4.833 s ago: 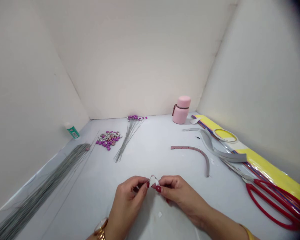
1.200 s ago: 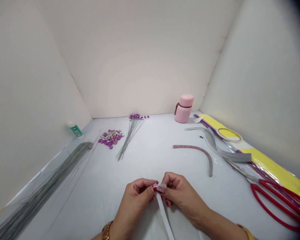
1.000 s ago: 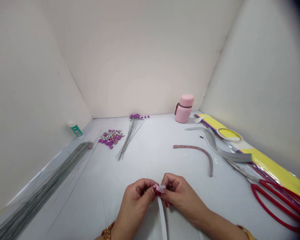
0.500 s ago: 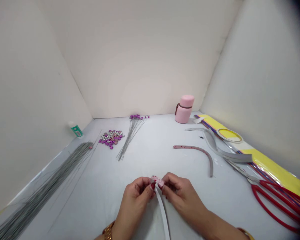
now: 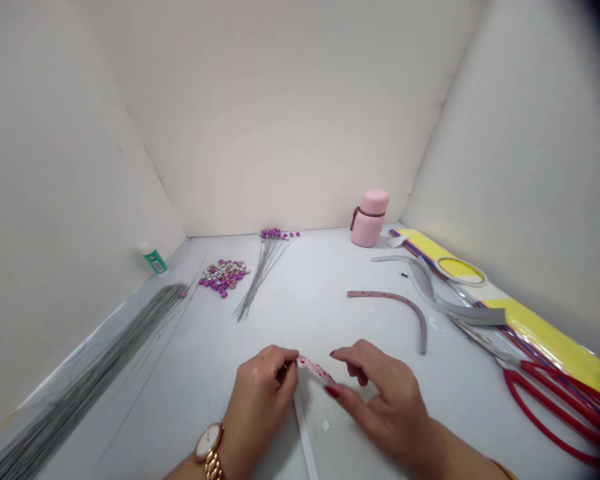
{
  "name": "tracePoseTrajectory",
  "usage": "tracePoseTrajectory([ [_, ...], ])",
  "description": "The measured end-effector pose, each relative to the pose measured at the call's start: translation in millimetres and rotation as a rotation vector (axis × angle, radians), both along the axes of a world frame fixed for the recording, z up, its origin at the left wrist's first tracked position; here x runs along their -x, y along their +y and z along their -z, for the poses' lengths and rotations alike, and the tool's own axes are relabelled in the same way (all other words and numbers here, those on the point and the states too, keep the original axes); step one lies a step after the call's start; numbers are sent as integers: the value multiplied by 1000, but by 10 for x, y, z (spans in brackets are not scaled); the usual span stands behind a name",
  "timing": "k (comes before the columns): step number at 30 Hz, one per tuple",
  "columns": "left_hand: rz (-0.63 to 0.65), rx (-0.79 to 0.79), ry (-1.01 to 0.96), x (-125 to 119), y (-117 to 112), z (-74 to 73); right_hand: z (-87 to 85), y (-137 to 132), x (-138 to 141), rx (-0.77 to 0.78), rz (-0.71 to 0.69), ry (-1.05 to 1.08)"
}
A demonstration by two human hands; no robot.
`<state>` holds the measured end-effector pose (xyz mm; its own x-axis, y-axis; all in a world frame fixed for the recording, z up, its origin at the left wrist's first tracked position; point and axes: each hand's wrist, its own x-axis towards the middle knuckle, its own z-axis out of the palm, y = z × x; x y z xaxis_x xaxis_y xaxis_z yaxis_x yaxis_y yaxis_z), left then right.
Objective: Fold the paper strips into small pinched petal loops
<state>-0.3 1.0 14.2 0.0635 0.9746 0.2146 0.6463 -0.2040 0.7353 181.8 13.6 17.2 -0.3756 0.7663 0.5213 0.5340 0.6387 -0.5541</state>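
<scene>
Left hand [image 5: 257, 400] is clenched low over the desk [image 5: 195, 393], its fingers pinching one end of a pink-speckled strip [image 5: 314, 369] and holding it up off the surface, so the strip reaches out to the right while a white strip [image 5: 303, 433] drops down from the same pinch. The right hand [image 5: 385, 413] is open and grasps nothing, its red-nailed fingers just beside the speckled strip's free end (close, though no contact shows). Supplies lie toward the sides, within reach of either hand: a bundle of wires [image 5: 85, 373] and a pile of beads [image 5: 223, 278] on the left, curved grey strips [image 5: 445, 300] and red scissors [image 5: 545, 407] on the right.
</scene>
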Motion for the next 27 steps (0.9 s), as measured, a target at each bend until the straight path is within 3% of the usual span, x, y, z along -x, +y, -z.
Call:
tracePoseTrajectory([
  [4,60,-85,154,10,22,5,48,14,21,-210,16,-330],
  [7,92,-139,213,10,26,36,121,38,44,-288,63,-396],
  [9,100,-168,238,13,22,61,153,47,52,-254,61,-381],
  [11,95,-159,204,10,15,75,158,49,66,-53,22,-278],
  [15,52,61,-89,-44,3,55,117,51,127,770,-75,229],
  [17,51,210,-255,-87,8,38,100,58,158,1044,-123,489],
  [21,75,451,-586,-156,35,44,106,73,189,1125,-164,766],
  [27,91,574,-896,-182,41,94,123,81,216,1064,-54,774],
])
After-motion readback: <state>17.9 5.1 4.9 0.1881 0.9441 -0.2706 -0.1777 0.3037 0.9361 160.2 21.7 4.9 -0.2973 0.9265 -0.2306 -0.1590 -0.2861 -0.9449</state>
